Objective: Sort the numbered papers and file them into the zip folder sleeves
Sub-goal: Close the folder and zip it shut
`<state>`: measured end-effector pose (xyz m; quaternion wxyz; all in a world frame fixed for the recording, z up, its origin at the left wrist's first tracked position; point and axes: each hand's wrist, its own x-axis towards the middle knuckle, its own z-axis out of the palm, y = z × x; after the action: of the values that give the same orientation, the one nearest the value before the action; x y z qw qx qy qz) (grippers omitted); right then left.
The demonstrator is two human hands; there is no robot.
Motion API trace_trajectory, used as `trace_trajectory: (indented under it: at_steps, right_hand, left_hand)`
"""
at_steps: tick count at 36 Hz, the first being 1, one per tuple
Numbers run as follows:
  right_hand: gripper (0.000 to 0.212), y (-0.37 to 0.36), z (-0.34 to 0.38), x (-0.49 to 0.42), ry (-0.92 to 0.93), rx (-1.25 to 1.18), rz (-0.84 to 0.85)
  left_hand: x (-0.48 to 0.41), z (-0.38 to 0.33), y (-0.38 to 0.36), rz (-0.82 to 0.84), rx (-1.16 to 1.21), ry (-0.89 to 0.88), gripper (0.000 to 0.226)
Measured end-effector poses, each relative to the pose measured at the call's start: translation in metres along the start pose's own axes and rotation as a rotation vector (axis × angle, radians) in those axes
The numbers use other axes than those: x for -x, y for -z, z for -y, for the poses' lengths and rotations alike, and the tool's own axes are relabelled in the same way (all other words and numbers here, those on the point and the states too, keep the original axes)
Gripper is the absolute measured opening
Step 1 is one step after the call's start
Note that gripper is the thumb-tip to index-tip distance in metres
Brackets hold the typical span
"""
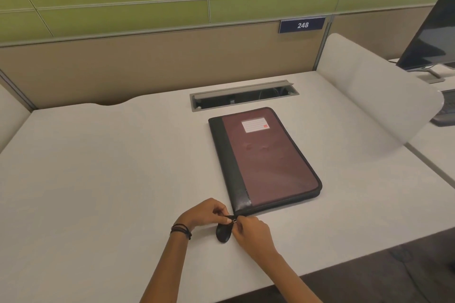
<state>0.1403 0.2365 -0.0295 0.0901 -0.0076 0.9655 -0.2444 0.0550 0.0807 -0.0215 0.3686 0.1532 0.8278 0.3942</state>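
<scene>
folder (268, 162) lay shut and flat on the table (98, 179), right of centre, its zip closed all round as far as i could see. so nothing of the task was done: no numbered papers were in view, none sorted, none in a sleeve. opening it came first, and i judged that was the step in hand. its long axis ran away from me, leaning a little to the left at the far end. the dark spine strip ran down its left side, the white label (254, 125) sat near the far end, and the near left corner pointed at my hands. just off that corner a black tab (223, 232) lay on the table. my left hand (206, 213) pinched the top of the black tab, fingers curled. my right hand (251, 231) pinched what looked like the small metal zip pull (234, 221) beside it. further out were a cable tray (243, 94) beyond the folder, a white divider (369, 96) on the right, and a monitor (433, 34) past it.
</scene>
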Motion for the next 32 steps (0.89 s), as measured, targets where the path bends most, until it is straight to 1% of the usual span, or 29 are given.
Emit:
trace_trajectory:
  at_steps: [3,7,9,12,17,21,24,26,29,32]
  right_hand:
    - [0.033,-0.002,-0.003,0.003,0.023,0.011,-0.018]
    - [0.031,0.002,-0.012,0.006,0.044,-0.009,-0.032]
    - [0.028,0.004,-0.017,0.007,0.049,-0.014,-0.052]
    - [0.021,0.006,-0.023,0.007,0.056,-0.013,-0.14]
    - [0.026,0.009,-0.028,0.005,0.069,-0.029,-0.134]
    - [0.02,0.012,-0.042,0.004,0.045,0.039,-0.209]
    - [0.036,0.022,-0.052,0.002,0.073,0.079,-0.26]
    - [0.038,0.026,-0.06,0.002,0.064,0.068,-0.255]
    - [0.024,0.033,-0.066,0.003,0.007,0.068,-0.233]
    - [0.023,0.036,-0.068,0.003,-0.011,0.068,-0.183]
  left_hand:
    - [0.003,0.003,-0.002,-0.026,0.026,-0.015,0.017]
    - [0.005,0.006,-0.005,-0.063,0.054,-0.028,0.02]
    - [0.007,0.006,-0.006,-0.066,0.068,-0.026,0.023]
    - [0.009,0.009,-0.008,-0.067,0.076,-0.028,0.028]
    - [0.012,0.009,-0.005,-0.063,0.078,-0.039,0.023]
    - [0.013,0.004,-0.001,-0.052,0.041,-0.041,0.027]
    - [0.015,0.007,0.004,-0.052,0.014,-0.043,0.028]
    - [0.017,0.01,0.008,-0.056,0.006,-0.038,0.028]
    - [0.02,0.015,0.014,-0.055,-0.007,-0.035,0.027]
    - [0.022,0.02,0.02,-0.064,-0.012,-0.022,0.027]
